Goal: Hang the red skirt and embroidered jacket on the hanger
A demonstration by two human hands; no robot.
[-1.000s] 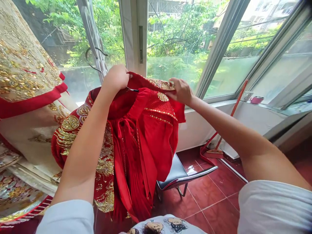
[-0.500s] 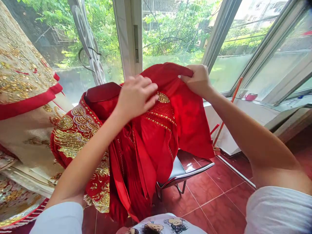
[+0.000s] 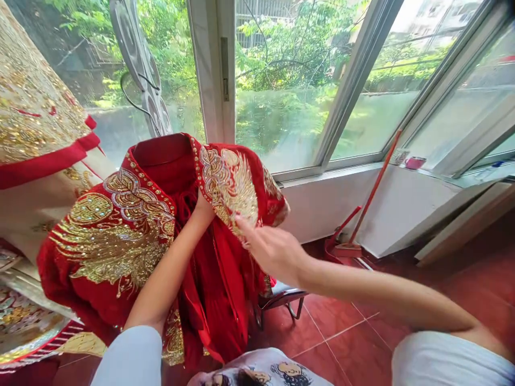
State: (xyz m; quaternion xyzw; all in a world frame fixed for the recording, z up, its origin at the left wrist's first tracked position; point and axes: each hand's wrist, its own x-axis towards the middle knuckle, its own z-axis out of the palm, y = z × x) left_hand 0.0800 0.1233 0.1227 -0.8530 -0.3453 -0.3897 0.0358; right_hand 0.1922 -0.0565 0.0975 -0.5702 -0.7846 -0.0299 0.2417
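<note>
A red jacket [image 3: 98, 252] with gold and silver embroidered birds hangs upright in front of me, its front apart and both shoulders spread. My left hand [image 3: 204, 208] reaches inside, under the front panel on the right; its fingers are hidden by the cloth. At the embroidered edge of that same panel, my right hand [image 3: 273, 247] is closed, pinching the fabric. Beneath the jacket hang red inner folds and ties [image 3: 217, 289].
A cream and gold garment [image 3: 36, 107] hangs at the left. Behind the jacket stand a silver chair [image 3: 281, 300] and a window [image 3: 289, 118]. A red broom [image 3: 376, 185] leans near a pink mug [image 3: 414, 162] on the sill. Boards [image 3: 462, 225] rest at the right.
The right front panel, earlier folded back showing its plain lining, now lies over the shoulder with embroidery outward. My right hand came down and toward me; my left went under the panel.
</note>
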